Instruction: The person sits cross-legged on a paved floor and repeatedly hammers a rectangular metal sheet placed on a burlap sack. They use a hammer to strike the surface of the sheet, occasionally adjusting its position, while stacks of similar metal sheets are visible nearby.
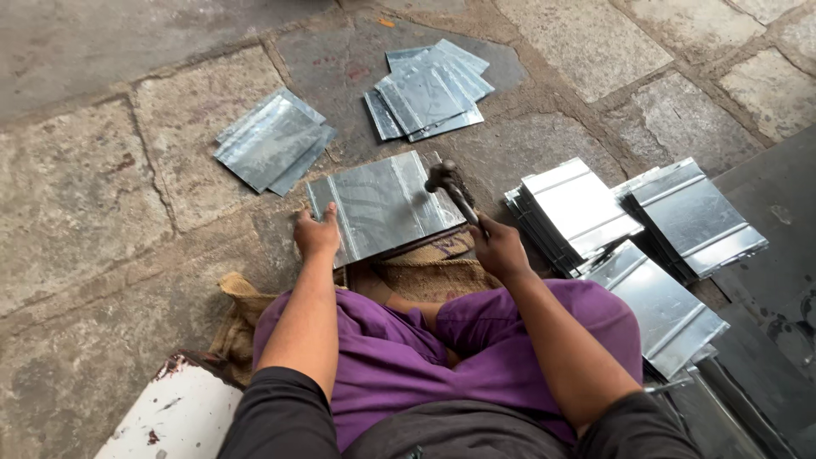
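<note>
A shiny rectangular metal sheet [382, 204] with raised ribs lies flat in front of my crossed legs, partly on brown sackcloth. My left hand [316, 234] presses down on its near left corner. My right hand [497, 248] grips the dark handle of a hammer [450, 189], whose head hovers just above or touches the sheet's right edge. My legs are in purple trousers.
Two loose piles of similar metal sheets [272, 140] [432, 89] lie on the stone paving ahead. Stacks of ribbed sheets [578, 208] [693, 217] [659, 306] stand to my right. A white chipped object [174, 416] sits at my left. Sackcloth [238, 293] lies under me.
</note>
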